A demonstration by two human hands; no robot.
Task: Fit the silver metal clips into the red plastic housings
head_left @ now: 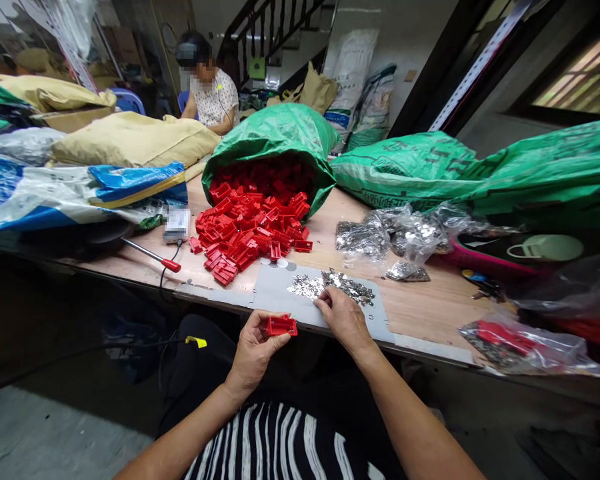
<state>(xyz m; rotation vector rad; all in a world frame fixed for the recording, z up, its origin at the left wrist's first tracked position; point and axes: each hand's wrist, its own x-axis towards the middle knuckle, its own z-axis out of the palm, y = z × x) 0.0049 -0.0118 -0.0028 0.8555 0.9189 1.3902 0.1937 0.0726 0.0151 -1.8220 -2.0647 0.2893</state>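
A small red plastic case, open like a tray [282, 326], is held between the thumb and fingers of my left hand [257, 347], just off the table's front edge. Bits of metal seem to show at its ends. My right hand [345, 319] rests over the grey mat [273, 293], fingertips pinched together at the edge of a spread of small shiny metal pieces [305, 287]. Whatever lies between those fingertips is too small to make out. Behind the mat, a heap of similar red cases [245, 230] spills from a green woven sack [275, 130].
Clear bags of metal parts [363, 240] lie right of the heap. A red-handled metal rod [153, 255] and a small white box with a cable [177, 225] are on the left. Other sacks [135, 139] line the table's back. Another person [215, 93] sits beyond.
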